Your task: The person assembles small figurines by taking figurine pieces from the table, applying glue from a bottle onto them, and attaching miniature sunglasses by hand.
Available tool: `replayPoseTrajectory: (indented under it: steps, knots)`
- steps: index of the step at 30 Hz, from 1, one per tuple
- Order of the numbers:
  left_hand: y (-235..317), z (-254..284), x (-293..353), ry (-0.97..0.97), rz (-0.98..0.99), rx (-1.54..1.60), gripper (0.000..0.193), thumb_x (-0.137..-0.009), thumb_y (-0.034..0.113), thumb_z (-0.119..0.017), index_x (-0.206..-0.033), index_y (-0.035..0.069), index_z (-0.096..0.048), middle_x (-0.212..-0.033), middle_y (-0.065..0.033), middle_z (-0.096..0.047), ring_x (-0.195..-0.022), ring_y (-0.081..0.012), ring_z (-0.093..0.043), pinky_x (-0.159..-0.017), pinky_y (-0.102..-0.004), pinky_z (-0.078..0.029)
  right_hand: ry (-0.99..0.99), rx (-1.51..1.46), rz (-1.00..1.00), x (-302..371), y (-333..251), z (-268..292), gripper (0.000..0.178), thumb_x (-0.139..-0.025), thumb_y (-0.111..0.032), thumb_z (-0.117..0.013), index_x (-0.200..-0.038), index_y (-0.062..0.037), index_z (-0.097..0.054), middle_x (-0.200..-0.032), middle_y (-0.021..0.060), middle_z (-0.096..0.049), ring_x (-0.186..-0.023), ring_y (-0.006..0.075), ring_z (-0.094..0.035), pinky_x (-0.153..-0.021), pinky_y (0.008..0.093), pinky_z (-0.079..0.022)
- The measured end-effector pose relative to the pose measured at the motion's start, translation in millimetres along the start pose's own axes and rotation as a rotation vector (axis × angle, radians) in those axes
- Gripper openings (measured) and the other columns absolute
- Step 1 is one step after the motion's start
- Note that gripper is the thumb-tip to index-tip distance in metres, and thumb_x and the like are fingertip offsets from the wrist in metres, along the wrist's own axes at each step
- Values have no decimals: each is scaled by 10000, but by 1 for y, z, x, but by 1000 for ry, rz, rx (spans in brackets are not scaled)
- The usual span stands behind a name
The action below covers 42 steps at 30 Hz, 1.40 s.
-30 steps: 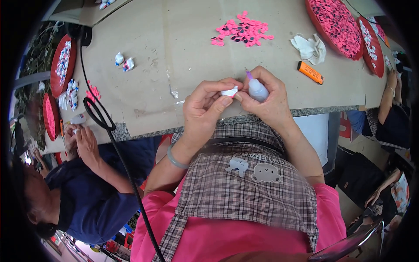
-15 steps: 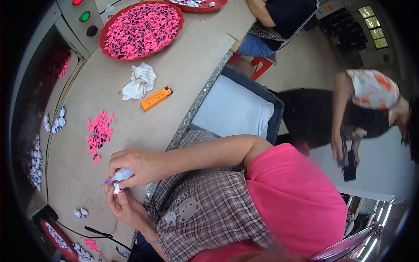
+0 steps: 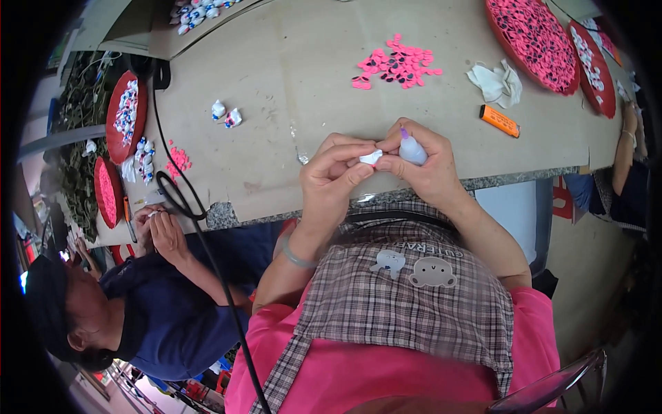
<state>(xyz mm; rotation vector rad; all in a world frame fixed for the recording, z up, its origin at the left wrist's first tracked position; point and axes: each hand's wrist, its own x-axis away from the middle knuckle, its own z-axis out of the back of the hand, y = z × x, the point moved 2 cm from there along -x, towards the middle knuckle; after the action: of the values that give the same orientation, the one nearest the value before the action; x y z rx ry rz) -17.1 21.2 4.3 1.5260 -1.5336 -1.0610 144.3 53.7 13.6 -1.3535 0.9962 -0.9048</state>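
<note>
Just above the table's near edge, my left hand [image 3: 331, 171] pinches a small white molded piece [image 3: 372, 158] with a bit of pink at its lower edge. Closed around a pale squeeze bottle [image 3: 412, 150] with a purple nozzle, my right hand [image 3: 441, 160] also has its thumb and a fingertip at the white piece's right side. The nozzle points up and away from the piece. Beyond my hands lies a loose heap of small pink and black pieces [image 3: 400, 63]. Two white pieces with coloured marks [image 3: 234, 118] rest farther left.
On the right are an orange lighter [image 3: 500, 121], a crumpled white cloth [image 3: 498, 84] and a red tray [image 3: 571, 88] full of pink pieces. A black cable [image 3: 181, 200] hangs at the left. Beside it a co-worker's hands [image 3: 165, 234] handle something small near red trays [image 3: 110, 146].
The view has swung left, bringing a co-worker into sight. The bottle's nozzle has moved from beside the white piece to point upward, and my right fingers now meet the piece.
</note>
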Motion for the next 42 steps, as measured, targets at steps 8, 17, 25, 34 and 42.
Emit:
replayPoseTrajectory:
  steps: [8, 17, 25, 34, 42]
  knots:
    - [22, 19, -8, 16, 45, -29, 210, -806, -54, -645, -1009, -6, -654, -1021, -76, -568, -894, -133, -577, -776, -236, -478, -82, -50, -36, -17, -8, -8, 246, -749, -3, -718, -983, -14, -642, -794, -18, -529, -736, 59, -498, -642, 206, -414]
    - [99, 118, -29, 452, -333, -1148, 241, -766, -40, -647, -1000, 14, -644, -1031, -115, -599, -872, -225, -616, -753, -277, -511, 78, -24, -231, -23, 3, 27, 189, -825, -20, -650, -1013, -16, -626, -760, -24, -556, -602, 29, -470, -532, 180, -393]
    - [87, 66, -83, 304, -508, -1455, 277, -736, 2, -647, -1012, 22, -642, -1140, -136, -576, -1077, -320, -537, -899, -380, -457, 30, -79, -192, -29, 5, 25, 167, -831, -48, -670, -991, -17, -631, -770, -15, -580, -613, 35, -489, -542, 191, -415]
    - [17, 43, -241, 88, -623, -1425, 250, -761, -6, -600, -1003, 43, -637, -1102, -130, -575, -992, -318, -548, -854, -408, -470, -18, -60, -191, -31, 5, 27, 166, -830, -66, -685, -977, -22, -623, -784, 7, -610, -627, 43, -522, -549, 200, -443]
    - [17, 46, -240, 89, -458, -1529, 241, -785, 51, -638, -1022, 17, -614, -1007, -114, -607, -885, -277, -609, -785, -372, -504, -24, -52, -153, -30, 7, 27, 164, -826, -73, -690, -970, -25, -627, -786, 3, -609, -649, 41, -525, -563, 204, -445]
